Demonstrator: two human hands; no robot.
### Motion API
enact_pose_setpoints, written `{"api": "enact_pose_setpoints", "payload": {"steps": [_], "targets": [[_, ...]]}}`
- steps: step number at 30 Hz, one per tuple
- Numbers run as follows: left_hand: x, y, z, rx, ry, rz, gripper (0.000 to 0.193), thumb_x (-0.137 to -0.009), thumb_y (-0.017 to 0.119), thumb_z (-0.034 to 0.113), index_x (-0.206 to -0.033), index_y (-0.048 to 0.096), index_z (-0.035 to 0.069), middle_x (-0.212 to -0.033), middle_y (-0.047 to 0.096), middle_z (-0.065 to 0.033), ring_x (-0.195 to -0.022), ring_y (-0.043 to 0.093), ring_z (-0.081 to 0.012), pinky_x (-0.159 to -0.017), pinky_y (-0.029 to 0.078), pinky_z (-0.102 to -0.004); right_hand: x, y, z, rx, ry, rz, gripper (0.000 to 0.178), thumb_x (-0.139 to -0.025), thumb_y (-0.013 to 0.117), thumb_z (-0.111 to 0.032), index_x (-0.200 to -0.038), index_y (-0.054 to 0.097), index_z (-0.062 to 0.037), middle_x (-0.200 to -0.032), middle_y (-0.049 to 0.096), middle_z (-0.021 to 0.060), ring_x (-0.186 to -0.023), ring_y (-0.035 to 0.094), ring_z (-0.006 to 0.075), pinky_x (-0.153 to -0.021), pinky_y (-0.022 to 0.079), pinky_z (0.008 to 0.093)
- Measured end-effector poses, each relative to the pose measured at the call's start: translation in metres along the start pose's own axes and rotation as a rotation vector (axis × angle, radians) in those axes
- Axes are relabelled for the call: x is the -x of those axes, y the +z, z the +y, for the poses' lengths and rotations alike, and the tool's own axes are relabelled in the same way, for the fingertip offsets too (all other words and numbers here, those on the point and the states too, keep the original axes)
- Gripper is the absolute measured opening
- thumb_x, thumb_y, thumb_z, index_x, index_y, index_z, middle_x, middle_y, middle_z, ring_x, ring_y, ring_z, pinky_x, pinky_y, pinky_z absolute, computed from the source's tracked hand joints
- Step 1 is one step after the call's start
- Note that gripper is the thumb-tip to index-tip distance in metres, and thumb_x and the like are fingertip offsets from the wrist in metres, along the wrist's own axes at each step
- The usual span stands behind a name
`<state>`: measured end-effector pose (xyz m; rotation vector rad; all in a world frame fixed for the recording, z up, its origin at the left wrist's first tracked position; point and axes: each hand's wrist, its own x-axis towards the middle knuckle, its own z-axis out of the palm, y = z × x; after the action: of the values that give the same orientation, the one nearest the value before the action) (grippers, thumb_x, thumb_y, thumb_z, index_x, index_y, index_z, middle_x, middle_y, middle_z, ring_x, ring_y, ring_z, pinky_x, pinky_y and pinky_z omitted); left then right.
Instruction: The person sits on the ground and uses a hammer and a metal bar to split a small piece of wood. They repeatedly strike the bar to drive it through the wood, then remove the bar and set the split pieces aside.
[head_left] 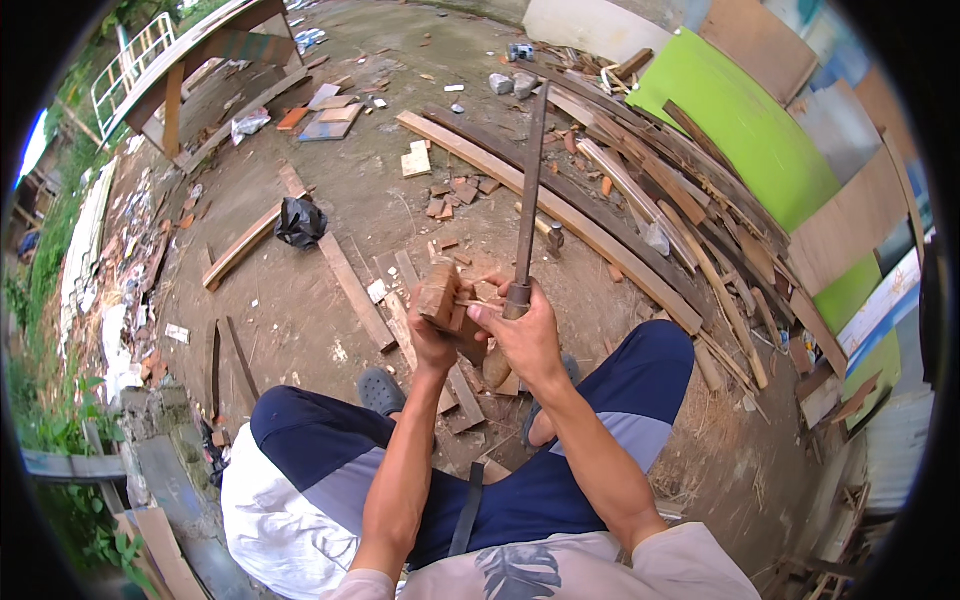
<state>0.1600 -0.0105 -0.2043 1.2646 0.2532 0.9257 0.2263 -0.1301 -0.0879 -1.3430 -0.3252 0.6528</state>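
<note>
In front of my knees, my left hand (432,335) is closed around a small piece of wood (440,295) with a blocky, notched shape. My right hand (530,340) grips a machete (530,190) by its handle, just below a metal collar. Its long, narrow, rusty-brown blade points up and away from me, apart from the wood. The thumb and fingers of my right hand also reach the wood's right side. My fingers hide part of the wood and most of the handle.
A hammer (554,238) lies beyond my right hand. Long timber beams (560,215) and a heap of wood scraps (690,200) stretch along the right, below a green panel (740,130). Planks (355,290) and a black plastic bag (300,222) lie left. Broken tiles (462,190) are ahead.
</note>
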Motion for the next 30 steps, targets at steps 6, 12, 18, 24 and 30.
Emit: {"api": "enact_pose_setpoints", "payload": {"steps": [6, 12, 18, 24, 30], "targets": [[0.001, 0.004, 0.018, 0.061, -0.135, -0.071, 0.113, -0.084, 0.028, 0.091, -0.140, 0.048, -0.006, -0.126, 0.064, -0.0169, -0.112, 0.065, -0.0261, -0.097, 0.052, -0.0385, -0.011, 0.004, 0.008, -0.127, -0.205, -0.027, 0.034, -0.086, 0.074, 0.006, -0.103, 0.047, -0.0047, -0.121, 0.065, 0.0165, -0.084, 0.066, 0.0120, -0.065, 0.058, 0.0259], [-0.008, 0.010, 0.016, 0.084, -0.043, -0.127, 0.111, -0.085, 0.024, 0.091, -0.127, 0.056, -0.007, -0.123, 0.066, -0.0188, -0.108, 0.067, -0.0245, -0.091, 0.054, -0.0361, -0.028, 0.000, -0.016, 0.142, -0.158, -0.082, 0.026, -0.086, 0.077, 0.001, -0.097, 0.054, -0.0035, -0.089, 0.072, 0.0079, -0.072, 0.066, 0.0115, -0.067, 0.055, 0.0270], [-0.019, 0.004, -0.013, -0.108, 0.074, -0.036, 0.105, -0.088, 0.021, 0.089, -0.118, 0.062, -0.003, -0.107, 0.065, -0.0129, -0.100, 0.065, -0.0228, -0.088, 0.051, -0.0372, -0.039, -0.007, -0.012, 0.066, -0.122, -0.041, 0.027, -0.085, 0.079, -0.001, -0.097, 0.055, -0.0032, -0.086, 0.070, 0.0078, -0.071, 0.065, 0.0123, -0.067, 0.055, 0.0283], [-0.056, -0.051, -0.017, -0.196, 0.081, 0.640, 0.109, -0.088, 0.008, 0.088, -0.140, 0.049, 0.001, -0.131, 0.053, -0.0149, -0.112, 0.058, -0.0250, -0.102, 0.048, -0.0428, -0.072, -0.071, -0.040, 0.097, -0.100, 0.156, 0.025, -0.085, 0.079, -0.004, -0.095, 0.057, -0.0040, -0.083, 0.067, 0.0076, -0.073, 0.067, 0.0165, -0.069, 0.057, 0.0316], [-0.061, -0.106, 0.003, -0.284, -0.042, 1.087, 0.108, -0.091, 0.004, 0.083, -0.148, 0.042, 0.000, -0.133, 0.057, -0.0174, -0.119, 0.059, -0.0278, -0.107, 0.046, -0.0401, -0.105, -0.128, -0.006, 0.184, -0.102, 0.533, 0.025, -0.085, 0.079, -0.005, -0.099, 0.058, -0.0014, -0.095, 0.072, 0.0131, -0.074, 0.067, 0.0153, -0.063, 0.055, 0.0280]]}}
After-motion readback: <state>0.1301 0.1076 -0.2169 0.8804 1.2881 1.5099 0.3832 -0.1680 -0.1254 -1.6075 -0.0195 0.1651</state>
